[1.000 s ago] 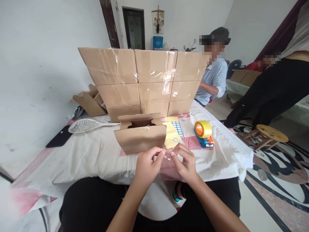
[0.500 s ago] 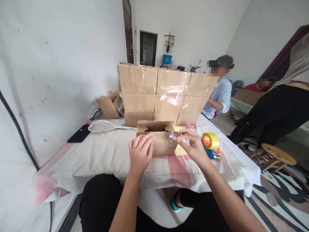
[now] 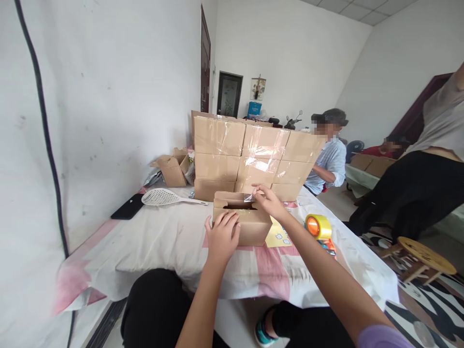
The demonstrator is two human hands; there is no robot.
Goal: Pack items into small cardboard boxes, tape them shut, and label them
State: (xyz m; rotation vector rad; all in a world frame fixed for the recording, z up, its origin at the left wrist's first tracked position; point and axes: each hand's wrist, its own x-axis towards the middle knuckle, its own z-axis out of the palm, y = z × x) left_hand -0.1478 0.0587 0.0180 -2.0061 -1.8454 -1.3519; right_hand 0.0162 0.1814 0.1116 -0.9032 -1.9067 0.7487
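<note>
Resting flat against the near face of the small brown cardboard box (image 3: 242,223), the left hand (image 3: 222,237) lay open, fingers spread, steadying it on the cloth-covered desk (image 3: 163,241). The right hand (image 3: 266,200) reached over the box's open top, fingertips pinched shut on a small clear strip of tape (image 3: 249,196) held just above the far flap. Judging by this, the step in hand was sealing the box; the next move would call for laying the strip flat across the flaps and pressing it down. Just right of the box lay a yellow sticker sheet (image 3: 277,235), and beyond it a yellow roll in an orange-and-blue tape dispenser (image 3: 319,231). Farther back stood a stacked wall of taped cardboard boxes (image 3: 253,154), with a white mesh swatter (image 3: 163,196) to its left. Half a second earlier the right hand had held the strip lower, before the box's front.
</note>
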